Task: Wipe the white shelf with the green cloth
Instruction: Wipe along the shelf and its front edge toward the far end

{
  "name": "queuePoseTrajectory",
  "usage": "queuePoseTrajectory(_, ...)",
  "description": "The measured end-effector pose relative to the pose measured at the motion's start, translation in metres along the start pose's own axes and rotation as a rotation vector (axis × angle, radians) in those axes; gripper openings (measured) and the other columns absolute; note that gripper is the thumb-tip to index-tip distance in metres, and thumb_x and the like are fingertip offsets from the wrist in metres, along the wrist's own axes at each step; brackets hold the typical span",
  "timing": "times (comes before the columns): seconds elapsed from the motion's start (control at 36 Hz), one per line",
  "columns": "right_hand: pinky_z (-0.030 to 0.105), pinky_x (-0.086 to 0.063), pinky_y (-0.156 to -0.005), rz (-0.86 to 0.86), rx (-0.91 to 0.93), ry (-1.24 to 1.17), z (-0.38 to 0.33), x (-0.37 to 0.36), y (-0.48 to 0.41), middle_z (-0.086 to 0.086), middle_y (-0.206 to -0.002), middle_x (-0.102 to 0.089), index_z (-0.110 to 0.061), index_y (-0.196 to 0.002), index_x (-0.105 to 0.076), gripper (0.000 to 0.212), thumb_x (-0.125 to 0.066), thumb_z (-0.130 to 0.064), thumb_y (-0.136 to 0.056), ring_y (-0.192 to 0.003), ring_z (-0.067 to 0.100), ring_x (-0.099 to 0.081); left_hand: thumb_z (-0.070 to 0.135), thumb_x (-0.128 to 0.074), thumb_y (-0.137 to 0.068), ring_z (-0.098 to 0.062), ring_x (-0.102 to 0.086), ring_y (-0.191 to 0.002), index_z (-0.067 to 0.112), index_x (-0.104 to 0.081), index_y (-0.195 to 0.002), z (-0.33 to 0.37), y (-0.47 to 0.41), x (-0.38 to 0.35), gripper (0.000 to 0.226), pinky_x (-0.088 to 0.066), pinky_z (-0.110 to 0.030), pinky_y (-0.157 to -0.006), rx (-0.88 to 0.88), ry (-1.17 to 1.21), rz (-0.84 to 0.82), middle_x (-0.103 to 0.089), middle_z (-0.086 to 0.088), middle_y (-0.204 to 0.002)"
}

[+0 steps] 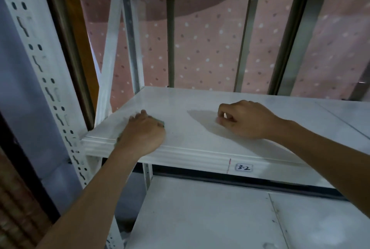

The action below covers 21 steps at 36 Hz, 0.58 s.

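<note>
The white shelf point(192, 100) runs across the middle of the view, its front lip marked with a "3-2" label point(243, 167). My left hand point(143, 133) presses down on the green cloth point(161, 123) near the shelf's front left corner; only a thin green edge peeks out from under the fingers. My right hand point(245, 119) rests on the shelf further right, fingers curled loosely, holding nothing.
A perforated white upright post point(40, 72) stands at the left. A diagonal brace point(112, 48) and rear post rise behind the shelf's left end. A lower shelf point(220, 212) lies beneath. Behind is a metal frame with a pink dotted curtain point(208, 48).
</note>
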State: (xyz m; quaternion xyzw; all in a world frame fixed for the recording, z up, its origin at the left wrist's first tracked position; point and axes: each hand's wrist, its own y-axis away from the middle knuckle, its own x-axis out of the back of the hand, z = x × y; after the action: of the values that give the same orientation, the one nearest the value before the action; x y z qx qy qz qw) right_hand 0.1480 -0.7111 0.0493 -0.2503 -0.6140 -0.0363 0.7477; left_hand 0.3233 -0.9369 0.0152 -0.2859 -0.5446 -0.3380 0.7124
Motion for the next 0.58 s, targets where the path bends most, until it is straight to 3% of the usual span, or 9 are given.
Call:
queuePoseTrajectory(0.06, 0.031, -0.045, -0.064, 0.034, -0.036, -0.021, 0.007, 0.001, 0.015, -0.015, -0.074, -0.057, -0.029, -0.097, -0.056, 0.025, -0.041, -0.049, -0.099, -0.072, 0.014, -0.056, 0.011, -0.025, -0.107, -0.041, -0.030, -0.145, -0.001, -0.047, -0.140, 0.015, 0.007, -0.005, 0.042, -0.022, -0.052, -0.123, -0.016, 0.005, 0.009, -0.035, -0.027, -0.154)
queuePoseTrajectory(0.19, 0.030, -0.042, -0.064, 0.060, -0.179, -0.077, 0.032, 0.000, 0.045, -0.012, -0.080, -0.062, -0.033, -0.092, -0.056, 0.028, -0.039, -0.054, -0.098, -0.076, 0.017, -0.058, 0.029, -0.013, -0.109, -0.033, -0.003, -0.159, 0.004, -0.031, -0.156, 0.051, 0.014, -0.021, 0.057, 0.000, -0.047, -0.130, -0.071, 0.095, -0.006, -0.005, -0.021, -0.171)
queuePoseTrajectory(0.31, 0.034, -0.049, -0.070, 0.071, -0.293, -0.143, 0.042, 0.001, 0.066, -0.006, -0.082, -0.064, -0.029, -0.092, -0.059, 0.032, -0.039, -0.053, -0.098, -0.079, 0.019, -0.059, 0.038, -0.016, -0.112, -0.027, -0.002, -0.160, 0.008, -0.025, -0.161, 0.098, 0.034, -0.027, 0.058, 0.001, -0.040, -0.131, -0.143, 0.161, -0.008, 0.000, -0.014, -0.172)
queuePoseTrajectory(0.36, 0.033, -0.047, -0.070, 0.084, -0.350, -0.175, 0.046, 0.002, 0.076, -0.006, -0.084, -0.065, -0.028, -0.093, -0.060, 0.032, -0.041, -0.053, -0.098, -0.082, 0.019, -0.058, 0.035, -0.019, -0.112, -0.025, -0.006, -0.160, 0.013, -0.040, -0.156, 0.115, 0.043, -0.031, 0.053, 0.000, -0.039, -0.131, -0.220, 0.198, -0.008, -0.006, -0.013, -0.172)
queuePoseTrajectory(0.42, 0.032, -0.047, -0.070, 0.089, -0.401, -0.208, 0.049, 0.003, 0.084, -0.009, -0.085, -0.064, -0.029, -0.092, -0.061, 0.031, -0.043, -0.054, -0.097, -0.083, 0.017, -0.057, 0.025, -0.026, -0.111, -0.024, -0.016, -0.158, 0.016, -0.059, -0.138, 0.129, 0.054, -0.036, 0.044, -0.004, -0.034, -0.130, -0.302, 0.242, -0.020, -0.021, -0.009, -0.170)
queuePoseTrajectory(0.5, 0.031, -0.046, -0.068, 0.103, -0.465, -0.242, 0.055, 0.005, 0.095, -0.013, -0.082, -0.062, -0.031, -0.089, -0.060, 0.027, -0.047, -0.054, -0.095, -0.080, 0.014, -0.057, 0.010, -0.041, -0.104, -0.026, -0.046, -0.141, 0.009, -0.068, -0.107, 0.145, 0.074, -0.047, 0.028, -0.026, -0.030, -0.121, -0.419, 0.278, 0.061, -0.051, -0.001, -0.152)
queuePoseTrajectory(0.58, 0.029, -0.043, -0.065, 0.133, -0.520, -0.304, 0.060, 0.012, 0.103, -0.010, -0.077, -0.061, -0.028, -0.084, -0.061, 0.021, -0.059, -0.047, -0.092, -0.077, 0.012, -0.057, 0.003, -0.052, -0.099, -0.014, -0.060, -0.126, 0.011, -0.075, -0.109, 0.150, 0.088, -0.052, 0.027, -0.045, -0.027, -0.106, -0.544, 0.403, 0.160, -0.062, 0.010, -0.143)
